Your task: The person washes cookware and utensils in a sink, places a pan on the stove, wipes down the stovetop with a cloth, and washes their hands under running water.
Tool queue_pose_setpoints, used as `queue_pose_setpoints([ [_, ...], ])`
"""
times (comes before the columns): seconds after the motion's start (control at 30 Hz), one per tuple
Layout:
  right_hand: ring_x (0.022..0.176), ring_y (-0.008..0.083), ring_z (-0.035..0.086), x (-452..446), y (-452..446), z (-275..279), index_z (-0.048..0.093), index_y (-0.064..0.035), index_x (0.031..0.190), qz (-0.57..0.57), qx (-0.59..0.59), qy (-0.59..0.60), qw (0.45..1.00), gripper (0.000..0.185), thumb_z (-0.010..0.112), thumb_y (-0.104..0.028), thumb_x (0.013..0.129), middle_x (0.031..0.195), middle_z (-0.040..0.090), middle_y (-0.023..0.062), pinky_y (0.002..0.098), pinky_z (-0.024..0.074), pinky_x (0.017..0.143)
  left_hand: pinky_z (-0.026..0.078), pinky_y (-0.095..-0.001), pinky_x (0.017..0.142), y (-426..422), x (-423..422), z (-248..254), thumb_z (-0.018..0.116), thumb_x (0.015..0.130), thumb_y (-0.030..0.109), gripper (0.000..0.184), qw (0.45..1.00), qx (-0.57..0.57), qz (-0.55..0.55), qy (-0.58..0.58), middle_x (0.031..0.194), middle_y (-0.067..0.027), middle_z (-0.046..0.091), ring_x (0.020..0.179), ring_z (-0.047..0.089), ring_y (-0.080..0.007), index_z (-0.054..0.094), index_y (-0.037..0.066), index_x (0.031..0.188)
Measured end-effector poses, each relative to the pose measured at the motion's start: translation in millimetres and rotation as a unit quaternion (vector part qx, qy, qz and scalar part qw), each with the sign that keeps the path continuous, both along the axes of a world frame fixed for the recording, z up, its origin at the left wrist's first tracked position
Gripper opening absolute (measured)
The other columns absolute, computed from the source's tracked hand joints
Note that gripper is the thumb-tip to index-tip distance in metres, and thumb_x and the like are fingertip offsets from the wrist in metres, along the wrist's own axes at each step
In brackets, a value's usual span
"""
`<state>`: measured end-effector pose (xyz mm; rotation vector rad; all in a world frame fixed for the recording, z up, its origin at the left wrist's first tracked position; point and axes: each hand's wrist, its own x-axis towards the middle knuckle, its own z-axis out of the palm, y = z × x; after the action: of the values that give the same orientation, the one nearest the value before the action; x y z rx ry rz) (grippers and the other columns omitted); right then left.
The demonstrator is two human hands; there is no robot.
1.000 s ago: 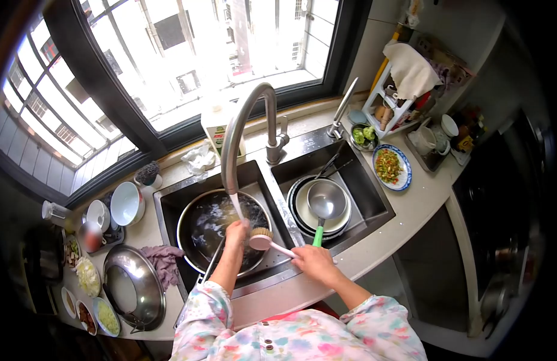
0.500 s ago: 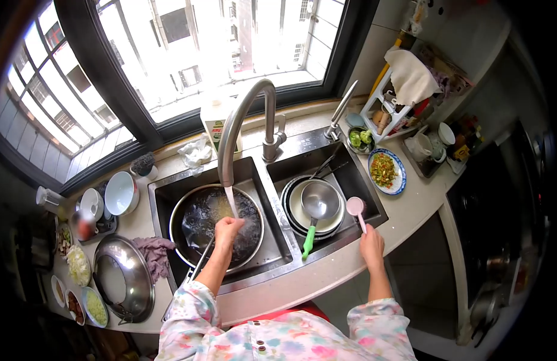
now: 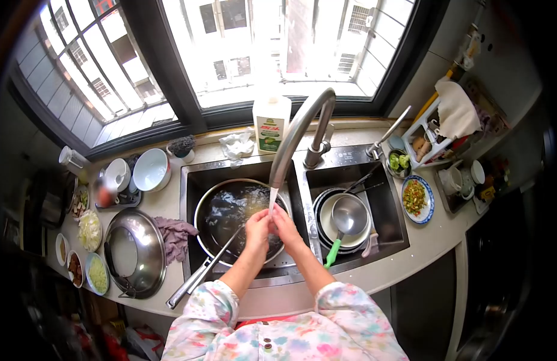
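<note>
My left hand (image 3: 257,230) and my right hand (image 3: 286,227) are pressed together under the water stream at the spout of the curved faucet (image 3: 284,153). Fingers of both are closed; whatever lies between them, if anything, is hidden. Below them, a large round pan (image 3: 221,207) with dark, bubbly water sits in the left sink basin. A metal rod (image 3: 218,259) slants across the pan's rim, left of my left hand. In the right basin, the pink brush (image 3: 370,245) rests beside stacked bowls and a grey ladle (image 3: 349,215) with a green handle.
Left on the counter are a steel lid (image 3: 153,253), a purple cloth (image 3: 175,236), bowls (image 3: 152,170) and dishes of chopped food (image 3: 98,274). A carton (image 3: 270,126) stands behind the faucet. At right are a blue-rimmed plate (image 3: 432,201) and a white rack (image 3: 424,144).
My right hand has let go of the pink brush, which now lies in the right basin, and has moved left to meet my left hand under the water. The camera view has shifted.
</note>
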<state>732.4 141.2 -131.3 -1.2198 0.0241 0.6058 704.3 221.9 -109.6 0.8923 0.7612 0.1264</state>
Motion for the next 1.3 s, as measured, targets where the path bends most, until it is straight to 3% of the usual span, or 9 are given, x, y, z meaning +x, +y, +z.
queue_pose_setpoints([
  [0.17,0.082,0.0265,0.059,-9.0,17.1,13.6,0.049,-0.0015,0.097,-0.062,0.265,0.238,0.932,0.017,0.05,-0.01,0.082,0.084,0.057,0.0125,0.037,0.0511,0.07,0.048,-0.0265,0.063,-19.3,-4.4,-13.3,0.05,0.081,0.003,0.016,0.959,-0.198,0.202,-0.031,0.084,-0.0106,0.061,0.075,0.061,-0.0198,0.058,0.0,0.095],
  [0.27,0.074,0.026,0.06,-15.1,11.1,-33.8,0.049,-0.0027,0.088,-0.069,0.156,0.217,0.961,0.011,0.054,-0.005,0.078,0.076,0.057,0.0124,0.0369,0.052,0.064,0.047,-0.0278,0.061,-27.6,-31.8,-62.7,0.052,0.081,0.004,0.008,0.996,0.075,0.044,-0.035,0.077,-0.01,0.061,0.07,0.061,-0.0217,0.059,0.0,0.083],
  [0.37,0.065,0.0246,0.059,-15.5,-1.4,-49.5,0.048,-0.0034,0.081,-0.049,0.172,0.306,0.935,0.007,0.054,-0.003,0.077,0.071,0.056,0.0113,0.0375,0.0523,0.062,0.046,-0.0351,0.06,-35.7,-43.7,-33.0,0.053,0.078,0.005,0.006,0.841,0.536,-0.074,0.022,0.078,-0.0158,0.059,0.071,0.059,-0.0303,0.058,0.001,0.08],
  [0.53,0.078,0.0179,0.056,4.8,-15.7,-48.4,0.056,-0.0022,0.091,0.111,-0.184,0.049,0.975,0.022,0.059,-0.009,0.07,0.081,0.058,0.0074,0.029,0.046,0.07,0.048,-0.0415,0.068,2.5,-56.5,-31.5,0.057,0.073,0.01,0.037,0.65,0.624,-0.418,-0.115,0.107,-0.019,0.049,0.085,0.056,-0.0352,0.045,0.005,0.108],
  [0.63,0.077,0.02,0.056,43.9,-32.7,-5.2,0.053,-0.0026,0.105,0.098,-0.286,-0.175,0.937,0.037,0.06,-0.012,0.07,0.084,0.058,0.0097,0.031,0.0451,0.072,0.047,-0.0403,0.073,24.7,-82.3,-9.1,0.064,0.067,0.014,0.046,0.574,0.717,-0.393,-0.053,0.113,-0.0178,0.049,0.091,0.056,-0.0344,0.047,0.004,0.109],
  [0.7,0.079,0.0209,0.053,108.9,-43.8,-19.6,0.051,-0.0004,0.107,-0.108,-0.24,-0.325,0.909,0.035,0.056,-0.011,0.074,0.089,0.055,0.0112,0.0321,0.0436,0.074,0.043,-0.0412,0.083,46.5,-97.8,-12.2,0.067,0.066,0.016,0.051,0.655,0.622,-0.424,0.072,0.119,-0.0168,0.048,0.103,0.051,-0.031,0.049,0.005,0.112],
  [0.87,0.107,0.0259,0.048,247.1,-65.9,23.4,0.028,0.0019,0.13,-0.197,-0.27,-0.324,0.885,0.056,0.053,-0.01,0.081,0.126,0.042,0.0219,0.0346,0.0391,0.088,0.04,-0.0405,0.086,89.5,-161.5,16.5,0.067,0.066,0.014,0.044,0.606,0.732,-0.301,0.084,0.113,-0.014,0.052,0.106,0.047,-0.0316,0.052,0.006,0.107],
  [1.07,0.067,0.011,0.057,291.7,-60.4,16.3,0.063,-0.0005,0.087,-0.094,-0.197,-0.176,0.96,0.014,0.059,-0.008,0.075,0.079,0.063,0.0031,0.0262,0.0457,0.06,0.041,-0.0405,0.075,105.7,-223.3,55.5,0.068,0.064,0.019,0.047,0.609,0.694,-0.281,0.263,0.096,-0.0113,0.055,0.09,0.051,-0.0286,0.053,0.007,0.107],
  [1.3,0.075,0.0161,0.059,279.0,-66.2,-4.4,0.059,-0.0046,0.096,-0.072,-0.427,-0.452,0.78,0.024,0.047,-0.023,0.085,0.084,0.061,0.0075,0.0278,0.0478,0.066,0.043,-0.0428,0.071,117.6,-233.0,61.8,0.066,0.066,0.033,0.055,0.63,0.628,-0.326,0.321,0.092,-0.0125,0.054,0.086,0.054,-0.0309,0.048,0.014,0.115],
])
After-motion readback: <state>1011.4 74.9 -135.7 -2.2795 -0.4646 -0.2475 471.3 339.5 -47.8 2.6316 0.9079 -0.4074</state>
